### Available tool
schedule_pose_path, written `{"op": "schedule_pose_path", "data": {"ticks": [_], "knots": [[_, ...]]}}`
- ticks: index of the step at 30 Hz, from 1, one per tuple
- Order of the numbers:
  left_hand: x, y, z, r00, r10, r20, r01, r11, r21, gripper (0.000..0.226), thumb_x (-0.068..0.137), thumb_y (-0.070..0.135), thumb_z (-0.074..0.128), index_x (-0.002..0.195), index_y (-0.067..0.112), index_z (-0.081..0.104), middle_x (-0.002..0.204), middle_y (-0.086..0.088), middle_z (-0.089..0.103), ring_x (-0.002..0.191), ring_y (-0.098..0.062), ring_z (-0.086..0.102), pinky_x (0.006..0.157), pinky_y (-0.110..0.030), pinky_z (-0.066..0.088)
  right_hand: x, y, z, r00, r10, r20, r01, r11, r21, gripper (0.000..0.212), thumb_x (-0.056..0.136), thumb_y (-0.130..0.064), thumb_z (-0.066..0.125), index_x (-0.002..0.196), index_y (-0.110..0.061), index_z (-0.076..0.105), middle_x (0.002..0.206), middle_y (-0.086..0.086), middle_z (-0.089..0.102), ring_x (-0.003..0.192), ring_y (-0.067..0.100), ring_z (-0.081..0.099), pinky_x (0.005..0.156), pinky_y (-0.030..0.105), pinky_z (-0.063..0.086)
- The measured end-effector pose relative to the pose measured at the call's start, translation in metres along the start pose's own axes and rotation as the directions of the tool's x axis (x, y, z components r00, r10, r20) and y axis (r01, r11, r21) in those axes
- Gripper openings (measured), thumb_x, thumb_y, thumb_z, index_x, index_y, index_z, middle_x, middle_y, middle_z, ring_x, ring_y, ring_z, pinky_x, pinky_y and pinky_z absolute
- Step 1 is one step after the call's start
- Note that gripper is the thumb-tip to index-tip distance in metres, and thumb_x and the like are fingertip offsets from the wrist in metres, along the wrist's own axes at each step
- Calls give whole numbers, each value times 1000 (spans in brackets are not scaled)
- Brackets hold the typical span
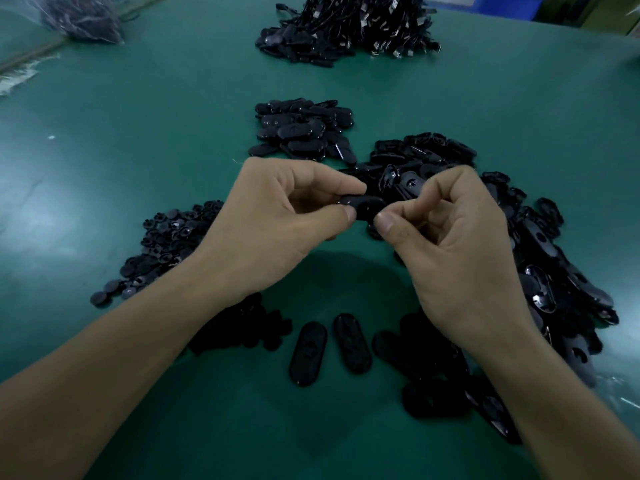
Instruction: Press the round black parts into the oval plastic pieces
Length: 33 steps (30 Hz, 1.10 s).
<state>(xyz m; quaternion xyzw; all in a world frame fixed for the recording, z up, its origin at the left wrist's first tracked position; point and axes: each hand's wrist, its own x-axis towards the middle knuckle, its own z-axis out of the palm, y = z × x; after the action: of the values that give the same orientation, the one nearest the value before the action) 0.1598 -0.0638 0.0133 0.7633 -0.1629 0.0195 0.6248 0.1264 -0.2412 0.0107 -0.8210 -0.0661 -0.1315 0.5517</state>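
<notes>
My left hand (277, 223) and my right hand (446, 251) meet above the middle of the green table, both pinching one black oval plastic piece (363, 207) between thumbs and fingertips. Any round part in it is hidden by the fingers. A heap of round black parts (166, 247) lies left of my left wrist. A large heap of oval pieces (540, 258) spreads along the right. Two single oval pieces (308, 353) (351, 342) lie flat below my hands.
A neat pile of oval pieces (304, 131) sits beyond my hands. A mound of black cabled parts (353, 29) lies at the far edge. A plastic bag of dark parts (79, 19) is at the far left. The green table mat (138, 116) has bare room on the left.
</notes>
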Motion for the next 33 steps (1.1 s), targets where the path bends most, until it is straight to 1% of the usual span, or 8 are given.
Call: {"op": "schedule_pose_path", "data": {"ticks": [7, 9, 13, 17, 23, 26, 30, 33], "knots": [[-3, -1, 3, 999, 48, 22, -49, 997, 56, 23, 76, 16, 74, 94, 29, 77, 79, -2, 77, 75, -28, 74, 76, -50, 61, -2, -3, 3, 999, -28, -25, 26, 998, -56, 38, 90, -13, 70, 81, -33, 40, 84, -7, 71, 67, 12, 63, 61, 27, 52], [-2, -2, 3, 998, 54, 22, -55, 995, 81, 23, 76, 18, 73, 95, 30, 78, 81, 2, 77, 78, -24, 75, 79, -47, 62, -3, -4, 3, 999, -30, -29, 28, 996, -87, 38, 90, -13, 71, 79, -32, 40, 84, -9, 70, 66, 12, 63, 59, 28, 52], [-3, -4, 5, 995, 84, 46, -90, 985, 149, 24, 78, 15, 72, 96, 29, 78, 84, 12, 77, 78, -6, 74, 77, -30, 62, -3, -5, 3, 999, -27, -28, 23, 990, -139, 36, 90, -14, 72, 79, -30, 41, 84, -7, 70, 65, 18, 63, 54, 34, 50], [-5, -4, 7, 991, 116, 67, -128, 968, 216, 25, 80, 13, 72, 96, 32, 77, 86, 13, 77, 80, -1, 72, 73, -22, 59, -3, -7, 3, 1000, -22, -5, 21, 982, -188, 39, 89, -14, 73, 77, -30, 40, 76, 1, 69, 64, 23, 62, 51, 36, 47], [-6, -3, 6, 990, 123, 69, -137, 956, 260, 24, 79, 11, 74, 94, 30, 77, 85, 13, 76, 78, -5, 72, 69, -24, 59, -6, -13, 7, 999, -10, -48, 1, 984, -177, 49, 85, -9, 76, 70, -27, 33, 73, 5, 68, 64, 27, 61, 49, 34, 46], [-7, -2, 6, 987, 152, 56, -162, 941, 297, 25, 79, 4, 79, 94, 24, 78, 83, 12, 76, 75, -3, 71, 69, -24, 59, -8, -13, 10, 996, 26, -88, -38, 990, -135, 51, 83, -8, 77, 67, -23, 32, 73, 0, 72, 65, 29, 63, 45, 27, 46], [-7, -1, 7, 972, 226, 63, -232, 883, 408, 25, 79, 6, 81, 99, 20, 79, 88, 10, 74, 77, -5, 70, 69, -29, 58, -9, -11, 14, 991, 60, -123, -74, 991, -116, 50, 81, -9, 79, 63, -21, 34, 72, -7, 73, 65, 20, 67, 49, 24, 49], [-7, 0, 8, 959, 273, 80, -277, 836, 473, 24, 79, 6, 81, 101, 16, 79, 91, 7, 75, 81, -1, 68, 75, -26, 57, -12, -8, 16, 989, 9, -148, -36, 982, -186, 44, 83, -11, 80, 63, -20, 42, 69, -1, 71, 66, 16, 69, 55, 25, 53]]}}
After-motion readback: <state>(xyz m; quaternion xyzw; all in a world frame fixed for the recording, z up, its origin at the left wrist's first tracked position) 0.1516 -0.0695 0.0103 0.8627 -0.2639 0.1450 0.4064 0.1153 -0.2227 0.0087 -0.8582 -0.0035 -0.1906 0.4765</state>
